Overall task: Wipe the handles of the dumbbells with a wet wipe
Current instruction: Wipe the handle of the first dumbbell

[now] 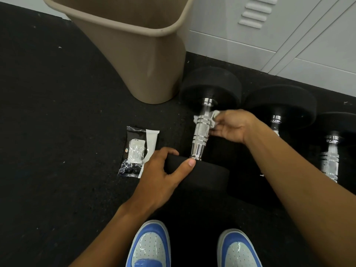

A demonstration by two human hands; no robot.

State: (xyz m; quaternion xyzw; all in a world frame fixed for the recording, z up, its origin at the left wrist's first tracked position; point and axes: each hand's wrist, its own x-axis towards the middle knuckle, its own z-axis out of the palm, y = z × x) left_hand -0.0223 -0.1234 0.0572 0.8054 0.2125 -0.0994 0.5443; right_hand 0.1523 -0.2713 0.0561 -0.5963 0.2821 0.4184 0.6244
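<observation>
Three black dumbbells with chrome knurled handles lie side by side on the dark rubber floor. My right hand (pixel 232 125) holds a white wet wipe (pixel 213 118) wrapped around the upper part of the leftmost dumbbell's handle (pixel 201 132). My left hand (pixel 163 173) grips the near black head (pixel 202 175) of that same dumbbell, thumb on top. The middle dumbbell (pixel 281 105) is partly hidden behind my right forearm. The rightmost dumbbell's handle (pixel 330 160) shows at the right edge.
A tan waste bin (pixel 134 54) stands just behind and left of the dumbbells. A black wet-wipe packet (pixel 134 153) lies on the floor left of my left hand. Grey lockers (pixel 289 35) line the back right. My blue and white shoes (pixel 150 245) are at the bottom.
</observation>
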